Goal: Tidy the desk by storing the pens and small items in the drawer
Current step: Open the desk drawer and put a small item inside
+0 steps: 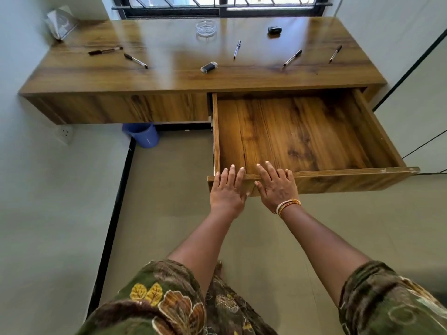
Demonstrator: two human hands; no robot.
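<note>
The wooden drawer (338, 171) stands pulled far out of the desk (169, 78), and I see nothing inside it. My left hand (227, 189) and my right hand (275, 184) rest side by side on the drawer's front panel, fingers spread over its top edge, holding nothing else. Several pens lie scattered on the desktop: two at the left (105, 51) (135, 60), one in the middle (237, 49), two at the right (292, 57) (335, 53). A small black and white item (208, 67) lies near the desk's front edge. A small black item (274, 29) sits at the back.
A glass ashtray (205, 27) stands at the back centre under the window. A clear tissue holder (60, 21) sits at the back left corner. A blue bin (142, 134) is on the floor under the desk. A wall socket (64, 132) is on the left wall.
</note>
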